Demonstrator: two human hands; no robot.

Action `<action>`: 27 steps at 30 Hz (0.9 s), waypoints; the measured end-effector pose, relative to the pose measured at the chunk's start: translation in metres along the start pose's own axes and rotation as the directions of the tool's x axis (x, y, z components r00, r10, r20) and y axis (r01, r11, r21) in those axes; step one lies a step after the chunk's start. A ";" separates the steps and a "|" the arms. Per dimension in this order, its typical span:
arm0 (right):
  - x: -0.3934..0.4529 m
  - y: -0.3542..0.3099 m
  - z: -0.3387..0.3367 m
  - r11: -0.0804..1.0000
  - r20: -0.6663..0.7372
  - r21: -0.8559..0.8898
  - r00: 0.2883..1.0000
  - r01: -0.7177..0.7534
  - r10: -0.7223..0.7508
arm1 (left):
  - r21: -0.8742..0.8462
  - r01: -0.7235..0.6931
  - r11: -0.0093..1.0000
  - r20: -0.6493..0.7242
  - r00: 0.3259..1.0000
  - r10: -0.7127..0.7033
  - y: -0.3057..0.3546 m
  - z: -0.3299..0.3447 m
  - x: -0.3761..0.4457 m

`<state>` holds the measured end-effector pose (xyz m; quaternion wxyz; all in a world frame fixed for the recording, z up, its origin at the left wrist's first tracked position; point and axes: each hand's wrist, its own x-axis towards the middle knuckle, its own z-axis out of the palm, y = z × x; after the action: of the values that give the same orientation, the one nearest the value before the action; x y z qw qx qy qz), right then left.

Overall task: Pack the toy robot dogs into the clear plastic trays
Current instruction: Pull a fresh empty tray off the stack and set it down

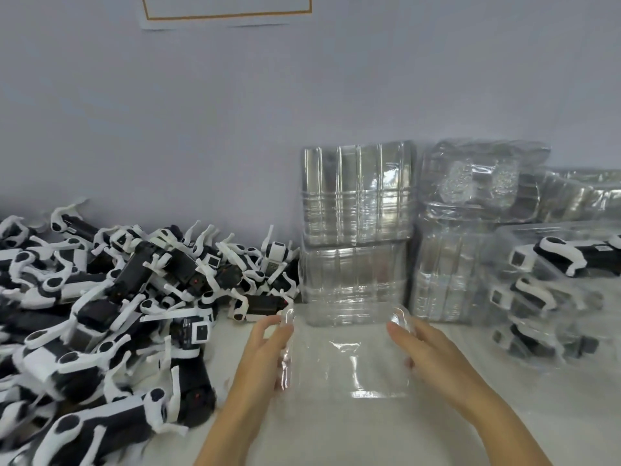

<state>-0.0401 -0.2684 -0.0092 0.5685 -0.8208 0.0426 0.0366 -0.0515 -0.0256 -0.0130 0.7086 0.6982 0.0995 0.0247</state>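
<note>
A clear plastic tray (346, 358) is held over the white table in front of me, with nothing inside it. My left hand (265, 351) grips its left edge, thumb on top and fingers under. My right hand (423, 354) grips its right edge the same way. A big heap of black-and-white toy robot dogs (111, 297) covers the table to the left, the nearest dog (100, 422) lying by my left forearm.
Stacks of empty clear trays (356, 223) stand against the wall behind the held tray, with more stacks (477, 203) to their right. Packed trays holding dogs (551, 290) are piled at the right edge. Bare white table (336, 432) lies between my forearms.
</note>
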 end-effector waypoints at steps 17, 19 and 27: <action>0.033 0.019 -0.018 0.989 -0.016 -0.120 0.996 -0.086 0.084 | 0.413 -0.076 0.907 -0.301 0.929 0.215 -0.012 -0.008 0.065; 0.034 0.018 -0.018 0.989 -0.013 -0.126 0.997 -0.083 0.082 | 0.388 -0.094 0.917 -0.305 0.926 0.224 -0.014 -0.012 0.066; 0.033 0.017 -0.027 0.981 -0.007 -0.163 0.995 -0.102 0.103 | 0.430 -0.268 0.862 -0.440 0.771 0.459 -0.006 -0.009 0.058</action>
<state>-0.0092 -0.3002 -0.0193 0.4969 -0.8612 0.0814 0.0696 0.0035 -0.0069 -0.0251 0.5018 0.7816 0.1539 0.3370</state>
